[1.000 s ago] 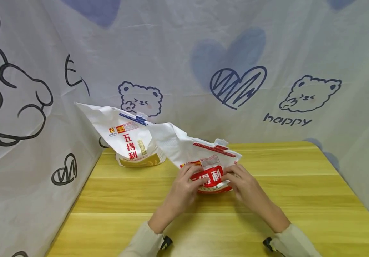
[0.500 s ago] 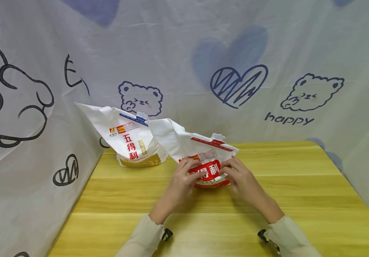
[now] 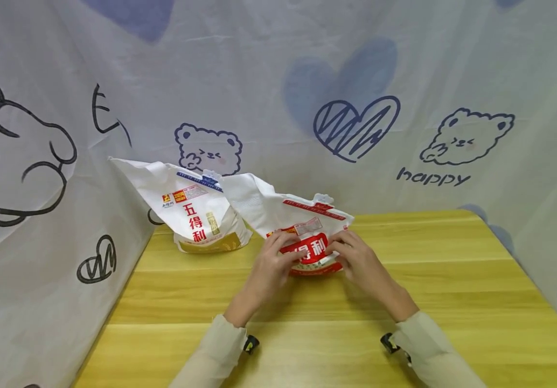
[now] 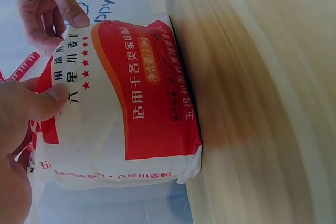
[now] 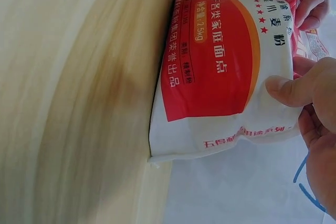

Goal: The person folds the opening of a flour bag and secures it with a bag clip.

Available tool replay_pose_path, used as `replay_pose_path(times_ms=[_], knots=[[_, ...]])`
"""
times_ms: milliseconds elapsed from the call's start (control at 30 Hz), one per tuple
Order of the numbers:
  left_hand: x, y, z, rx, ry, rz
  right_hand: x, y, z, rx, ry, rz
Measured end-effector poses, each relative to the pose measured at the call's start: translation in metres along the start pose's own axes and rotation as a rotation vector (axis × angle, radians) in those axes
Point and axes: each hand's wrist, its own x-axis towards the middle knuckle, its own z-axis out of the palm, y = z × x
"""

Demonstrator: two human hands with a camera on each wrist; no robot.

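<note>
A white bag of flour with red print stands on the table, its loose top leaning to the left in the head view. My left hand grips its left side, and my right hand grips the right. Both wrist views show the thumbs on the lower front face of the flour bag, fingers curled behind a fold of it. The bag's underside meets the tabletop. Behind and to the left is a second white flour bag with gold and blue print, overlapped by the first one's top.
The wooden table runs back to a white cloth printed with hearts and bears. More printed cloth hangs along the left side, and another stretch on the right.
The red-printed flour bag has shifted a little back and to the left, both hands moving along with it and still gripping. The gold-printed bag stays in place.
</note>
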Motion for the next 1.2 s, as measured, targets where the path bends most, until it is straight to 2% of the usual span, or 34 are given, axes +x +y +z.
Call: replay_pose_path(times_ms=[200, 433, 733, 1200], knots=[[0.005, -0.012, 0.002, -0.015, 0.01, -0.003, 0.009, 0.006, 0.004, 0.007, -0.002, -0.001], [0.008, -0.022, 0.006, -0.018, -0.012, -0.025, 0.017, 0.013, 0.009, 0.006, 0.018, -0.014], [0.015, -0.033, 0.008, -0.027, -0.024, -0.044, 0.029, 0.022, 0.015, -0.007, -0.023, 0.043], [0.021, -0.055, 0.016, -0.07, 0.006, -0.057, 0.043, 0.035, 0.025, 0.009, 0.01, 0.031]])
